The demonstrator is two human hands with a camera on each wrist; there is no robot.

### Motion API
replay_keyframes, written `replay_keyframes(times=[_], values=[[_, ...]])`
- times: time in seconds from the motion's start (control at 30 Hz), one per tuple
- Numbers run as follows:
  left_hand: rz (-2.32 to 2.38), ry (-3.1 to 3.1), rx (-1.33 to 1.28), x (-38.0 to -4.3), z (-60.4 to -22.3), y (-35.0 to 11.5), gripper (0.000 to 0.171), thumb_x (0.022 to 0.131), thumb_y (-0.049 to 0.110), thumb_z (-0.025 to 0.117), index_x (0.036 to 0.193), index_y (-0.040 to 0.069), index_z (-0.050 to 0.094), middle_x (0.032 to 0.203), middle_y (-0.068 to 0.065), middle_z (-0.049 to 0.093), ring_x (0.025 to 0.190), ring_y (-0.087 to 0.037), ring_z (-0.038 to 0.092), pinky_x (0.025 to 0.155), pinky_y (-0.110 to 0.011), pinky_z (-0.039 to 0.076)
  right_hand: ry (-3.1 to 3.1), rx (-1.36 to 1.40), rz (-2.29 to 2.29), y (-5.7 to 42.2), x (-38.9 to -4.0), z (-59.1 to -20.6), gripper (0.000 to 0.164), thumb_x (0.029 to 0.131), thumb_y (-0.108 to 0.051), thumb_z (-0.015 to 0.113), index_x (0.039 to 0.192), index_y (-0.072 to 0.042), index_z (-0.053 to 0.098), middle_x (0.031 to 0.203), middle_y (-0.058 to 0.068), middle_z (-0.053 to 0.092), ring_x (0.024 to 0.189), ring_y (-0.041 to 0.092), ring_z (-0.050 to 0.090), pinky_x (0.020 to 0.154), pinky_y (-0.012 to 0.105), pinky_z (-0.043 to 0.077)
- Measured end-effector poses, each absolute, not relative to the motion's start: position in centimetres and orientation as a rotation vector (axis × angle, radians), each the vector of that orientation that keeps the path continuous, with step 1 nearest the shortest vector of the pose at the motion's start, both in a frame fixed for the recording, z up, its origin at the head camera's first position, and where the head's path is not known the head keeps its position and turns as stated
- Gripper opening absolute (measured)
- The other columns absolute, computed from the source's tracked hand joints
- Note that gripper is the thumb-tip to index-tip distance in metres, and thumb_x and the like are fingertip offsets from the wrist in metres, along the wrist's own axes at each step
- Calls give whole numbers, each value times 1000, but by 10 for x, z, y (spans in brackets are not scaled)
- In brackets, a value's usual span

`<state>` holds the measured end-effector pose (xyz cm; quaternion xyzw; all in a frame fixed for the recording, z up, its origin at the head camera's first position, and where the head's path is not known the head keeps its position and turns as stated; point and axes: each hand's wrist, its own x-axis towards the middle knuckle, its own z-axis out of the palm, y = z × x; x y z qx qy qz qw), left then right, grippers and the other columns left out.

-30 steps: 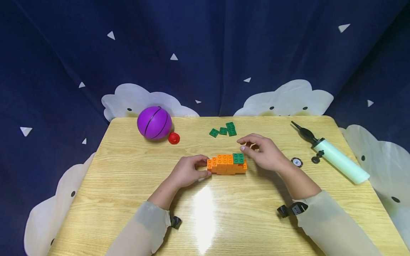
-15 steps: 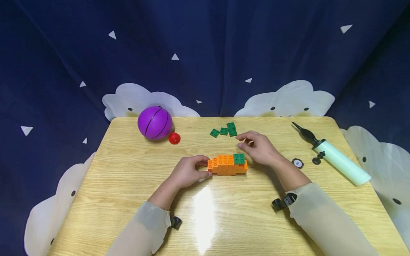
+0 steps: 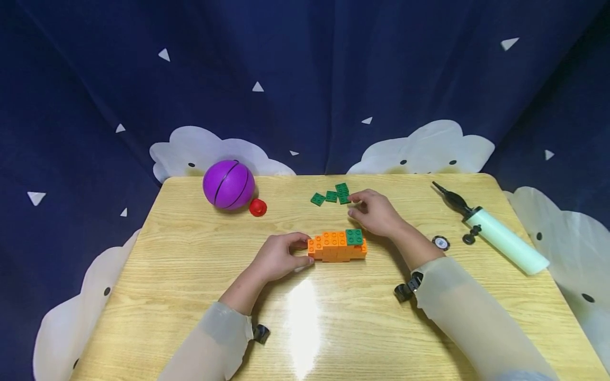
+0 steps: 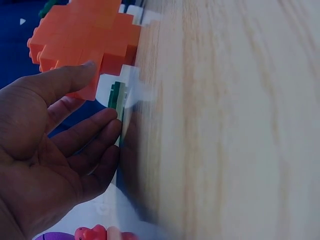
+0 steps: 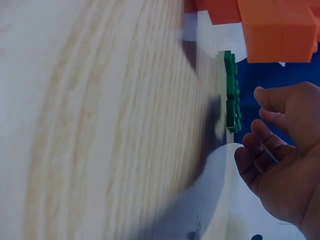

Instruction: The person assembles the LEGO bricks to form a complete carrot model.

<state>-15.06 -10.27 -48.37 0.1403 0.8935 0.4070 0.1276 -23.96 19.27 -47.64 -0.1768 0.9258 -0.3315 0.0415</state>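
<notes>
An orange building-brick assembly [image 3: 335, 248] stands on the table, stepped at both ends, with a green brick [image 3: 354, 236] on top near its right end. My left hand [image 3: 281, 256] pinches its left end between thumb and forefinger; the left wrist view shows the other fingers loosely bent below the orange bricks [image 4: 90, 35]. Behind the assembly, my right hand [image 3: 376, 211] holds nothing, its fingers loosely bent. Those fingertips are right at the nearest of several loose green bricks [image 3: 331, 196]. In the right wrist view the green bricks [image 5: 230, 90] lie beyond the fingertips.
A purple ball [image 3: 229, 184] and a small red hat-shaped piece [image 3: 258, 207] are at the back left. To the right lie a poker chip [image 3: 441, 243], a small black piece [image 3: 469, 239] and a pale green hand pump [image 3: 507, 241]. A dark blue curtain [image 3: 305, 79] hangs behind the table.
My right hand has moved back and to the left, from beside the assembly's green brick toward the loose green bricks. The left hand and the assembly have stayed in place.
</notes>
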Motion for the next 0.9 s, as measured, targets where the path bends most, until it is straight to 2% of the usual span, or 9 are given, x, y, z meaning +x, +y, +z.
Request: replay_keyframes(times=[0.1,0.4,0.6,0.77,0.9], values=[[1189,2599,407,-150,-484,-103,46,84,30,87,126,19,72,115,3,77,116,-20,68,108,-44,47,2841,-548,-981,190,-245,-480,42,99,-19,69,137,-1,64,129,17,62,103,31,59,91,47,50],[1200,2590,420,-150,-482,-103,48,84,31,87,127,18,72,117,-1,77,118,-22,67,108,-46,46,2839,-500,-890,188,-256,-487,47,99,-22,69,141,-2,62,137,20,57,122,37,57,105,53,46],[1181,2594,414,-150,-482,-103,45,84,32,87,125,20,73,116,5,77,120,-21,66,108,-45,46,2842,-496,-846,188,-261,-489,44,99,-20,68,139,-3,63,134,21,58,112,36,58,99,52,48],[1175,2601,411,-150,-482,-102,45,83,32,87,124,21,73,115,5,77,119,-20,66,108,-44,46,2849,-475,-837,187,-263,-489,33,97,-17,71,127,-4,70,132,21,58,113,36,59,101,51,48],[1167,2603,403,-150,-481,-103,46,83,32,87,125,21,73,116,5,77,120,-20,65,108,-44,45,2848,-466,-840,186,-264,-491,21,95,-15,74,112,-4,71,128,19,59,105,34,59,94,48,50]])
